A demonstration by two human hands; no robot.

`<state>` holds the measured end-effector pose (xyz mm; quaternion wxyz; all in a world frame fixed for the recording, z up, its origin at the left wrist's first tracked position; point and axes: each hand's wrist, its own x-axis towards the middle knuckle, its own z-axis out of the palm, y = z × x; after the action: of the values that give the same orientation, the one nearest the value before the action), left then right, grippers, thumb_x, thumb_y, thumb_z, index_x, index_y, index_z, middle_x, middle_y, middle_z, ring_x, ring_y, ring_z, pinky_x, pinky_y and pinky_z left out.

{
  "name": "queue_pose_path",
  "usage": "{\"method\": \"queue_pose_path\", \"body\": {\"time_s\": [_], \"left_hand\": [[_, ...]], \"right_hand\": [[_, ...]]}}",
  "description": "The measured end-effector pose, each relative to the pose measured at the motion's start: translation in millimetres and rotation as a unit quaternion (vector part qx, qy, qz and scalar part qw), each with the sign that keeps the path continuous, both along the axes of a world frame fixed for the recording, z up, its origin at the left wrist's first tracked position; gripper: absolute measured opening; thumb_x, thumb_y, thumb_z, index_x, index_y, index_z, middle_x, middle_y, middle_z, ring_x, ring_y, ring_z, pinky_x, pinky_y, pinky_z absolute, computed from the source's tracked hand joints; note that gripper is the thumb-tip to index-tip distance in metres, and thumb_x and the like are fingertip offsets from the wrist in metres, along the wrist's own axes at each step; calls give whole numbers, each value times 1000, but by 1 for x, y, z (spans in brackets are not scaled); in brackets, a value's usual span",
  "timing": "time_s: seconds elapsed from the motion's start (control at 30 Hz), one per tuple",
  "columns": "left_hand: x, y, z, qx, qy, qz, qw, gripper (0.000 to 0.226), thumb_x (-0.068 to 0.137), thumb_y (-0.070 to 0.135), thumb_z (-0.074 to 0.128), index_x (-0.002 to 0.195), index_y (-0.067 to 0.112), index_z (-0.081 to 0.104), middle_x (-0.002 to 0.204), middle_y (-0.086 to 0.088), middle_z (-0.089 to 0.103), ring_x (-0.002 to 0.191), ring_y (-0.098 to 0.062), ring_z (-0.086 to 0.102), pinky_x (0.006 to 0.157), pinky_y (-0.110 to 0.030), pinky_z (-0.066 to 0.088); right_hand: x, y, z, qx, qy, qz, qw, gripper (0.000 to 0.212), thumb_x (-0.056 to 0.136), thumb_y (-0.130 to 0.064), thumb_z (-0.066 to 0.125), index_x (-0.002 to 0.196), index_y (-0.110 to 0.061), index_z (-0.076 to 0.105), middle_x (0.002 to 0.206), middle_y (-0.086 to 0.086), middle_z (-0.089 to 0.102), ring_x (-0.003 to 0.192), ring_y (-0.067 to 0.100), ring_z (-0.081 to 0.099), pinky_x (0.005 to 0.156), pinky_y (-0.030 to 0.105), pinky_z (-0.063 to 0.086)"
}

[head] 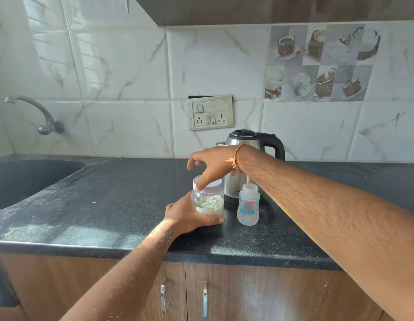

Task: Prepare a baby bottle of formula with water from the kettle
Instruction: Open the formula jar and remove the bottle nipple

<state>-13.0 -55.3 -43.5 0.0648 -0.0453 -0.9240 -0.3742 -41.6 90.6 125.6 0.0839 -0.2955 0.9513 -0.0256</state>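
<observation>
A clear formula jar (209,203) with a white lid stands on the black counter (108,205); white powder and a pale scoop show inside. My left hand (185,216) is wrapped around its lower part. My right hand (209,165) hovers over the lid with fingers spread, fingertips touching the lid's rim. Just right of the jar stands an open, empty baby bottle (248,205) with orange and blue print. Behind both sits a steel kettle (244,144) with a black lid and handle, partly hidden by my right wrist.
A dark sink (27,179) lies at the left with a wall tap (39,114) above it. A switch and socket plate (210,112) is on the tiled wall behind the kettle. Wooden cabinet doors with metal handles (205,300) run below the counter edge.
</observation>
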Motion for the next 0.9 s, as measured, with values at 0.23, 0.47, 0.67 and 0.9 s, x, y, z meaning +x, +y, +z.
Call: {"method": "queue_pose_path", "body": {"time_s": [0.23,0.47,0.67,0.9], "left_hand": [[-3,-1,-2,0,-1,3,1000,83,47,90,77,120,58,54,111,40,67,123,-7,63,126,-50,28],[-3,0,-4,-10,14,20,1000,67,69,73,93,120,55,53,109,41,64,119,-5,60,118,-44,26],[-4,-1,-5,-11,12,13,1000,73,60,83,88,118,57,53,110,40,65,119,-6,60,117,-44,25],[-6,-3,-6,1,8,4,1000,69,55,86,84,112,59,54,110,38,69,117,-5,62,118,-46,27]], "right_hand": [[-4,1,0,0,-18,13,1000,72,88,-37,84,151,-44,51,141,-17,62,124,18,63,89,46,65],[-3,-2,-8,35,40,5,999,79,90,-63,77,159,-45,43,147,-5,57,113,23,73,71,36,65],[-3,-2,-3,19,-18,16,1000,82,86,-49,88,156,-45,46,146,-13,52,131,22,61,85,46,68],[-7,0,-7,29,-15,22,999,79,87,-39,88,155,-42,48,153,-12,53,128,20,60,80,41,67]]}}
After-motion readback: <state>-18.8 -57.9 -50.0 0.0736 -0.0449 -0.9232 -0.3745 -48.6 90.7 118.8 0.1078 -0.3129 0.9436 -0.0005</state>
